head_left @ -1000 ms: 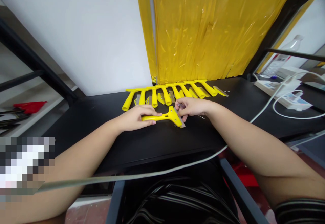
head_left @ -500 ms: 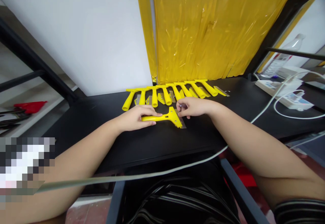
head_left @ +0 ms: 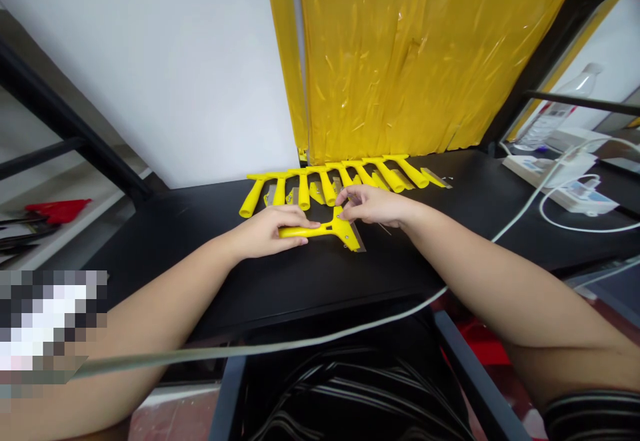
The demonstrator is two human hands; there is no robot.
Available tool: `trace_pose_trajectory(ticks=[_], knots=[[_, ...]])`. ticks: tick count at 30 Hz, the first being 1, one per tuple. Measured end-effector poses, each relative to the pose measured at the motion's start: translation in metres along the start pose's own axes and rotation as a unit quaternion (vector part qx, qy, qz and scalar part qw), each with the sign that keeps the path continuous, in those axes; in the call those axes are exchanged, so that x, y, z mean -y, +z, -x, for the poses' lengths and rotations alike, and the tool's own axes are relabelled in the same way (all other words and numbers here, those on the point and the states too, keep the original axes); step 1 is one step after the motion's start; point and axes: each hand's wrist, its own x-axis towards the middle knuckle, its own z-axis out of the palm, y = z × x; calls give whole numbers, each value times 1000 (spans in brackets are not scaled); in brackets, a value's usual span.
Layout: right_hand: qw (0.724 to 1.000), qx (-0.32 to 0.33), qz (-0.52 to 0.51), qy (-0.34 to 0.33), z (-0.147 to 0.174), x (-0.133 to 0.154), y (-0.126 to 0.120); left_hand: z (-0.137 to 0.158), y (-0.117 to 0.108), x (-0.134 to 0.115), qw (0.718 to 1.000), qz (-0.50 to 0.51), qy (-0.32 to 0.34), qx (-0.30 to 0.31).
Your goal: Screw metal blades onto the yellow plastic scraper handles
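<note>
A yellow scraper (head_left: pixel 343 229) lies crosswise on the black table, its handle to the left and its thin metal blade (head_left: pixel 359 238) facing right. Small screws show on its head. My left hand (head_left: pixel 270 231) grips the handle, thumb below and fingers above. My right hand (head_left: pixel 373 205) is closed around the upper end of the scraper's head, with the thumb against its face near a screw. A thin, wire-like piece (head_left: pixel 385 229) sticks out below the right hand; whether the hand holds it is unclear. Behind both hands lies a row of yellow scrapers (head_left: pixel 305 191).
White power strips (head_left: pixel 575 188) with cables stand at the right, near a clear plastic bottle (head_left: pixel 555 111). A pale cable (head_left: pixel 320 341) runs across the front. Yellow film (head_left: pixel 400 61) and a white panel (head_left: pixel 200 74) rise behind the table (head_left: pixel 280 281).
My right hand has moved from beside the blade up onto the upper end of the scraper's head. The thin piece below it now shows. My left hand keeps its grip.
</note>
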Motion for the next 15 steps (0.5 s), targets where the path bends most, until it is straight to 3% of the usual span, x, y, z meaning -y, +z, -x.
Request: trace_pose_trajectory(ticks=[10, 15], knots=[[999, 3, -5, -40, 0, 0, 1, -1, -2, -5, 1000, 1, 12, -6], [995, 6, 59, -74, 0, 1, 0, -1, -3, -7, 1000, -7, 12, -4]])
